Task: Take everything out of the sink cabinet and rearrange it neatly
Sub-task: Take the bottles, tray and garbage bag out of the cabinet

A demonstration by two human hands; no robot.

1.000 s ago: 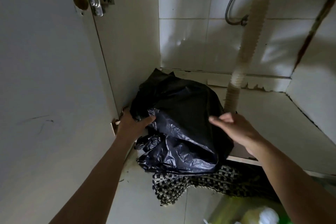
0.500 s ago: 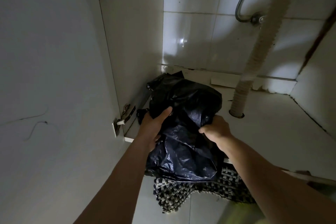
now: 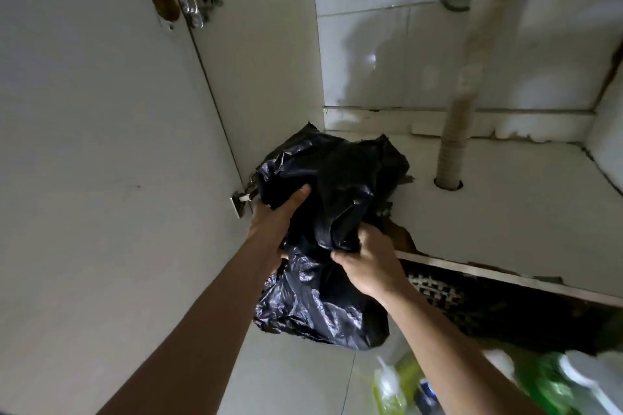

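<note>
- The black plastic bag (image 3: 333, 229) sits at the front left corner of the sink cabinet floor (image 3: 505, 212). Its upper part lies inside the cabinet. Its lower part hangs over the front edge toward the tiled room floor (image 3: 296, 377).
- The left hand (image 3: 273, 222) holds the bag's left side, with the thumb laid flat on top of the plastic. The other fingers are hidden beneath the film, so their curl cannot be confirmed.
- The right hand (image 3: 367, 263) is closed in a fist on a gathered fold of plastic at the bag's front right.
- Tear risk: the film looks thin and crumpled. A pull concentrated on the bunched fold may rip it and release the contents, which are not visible.
- Snag risk: the lower door hinge (image 3: 241, 200) sits just beside the bag's left edge. Dragging the bag leftward may catch the plastic on the metal.
- Pipe risk: the corrugated drain hose (image 3: 451, 158) stands to the right, apart from the bag. A wide swing during removal may strike it.
- Clearance risk: the woven mat (image 3: 435, 290) lies below the cabinet edge, and blurred green bottles (image 3: 391, 387) stand near the lower frame edge. A low lift may topple them.
</note>
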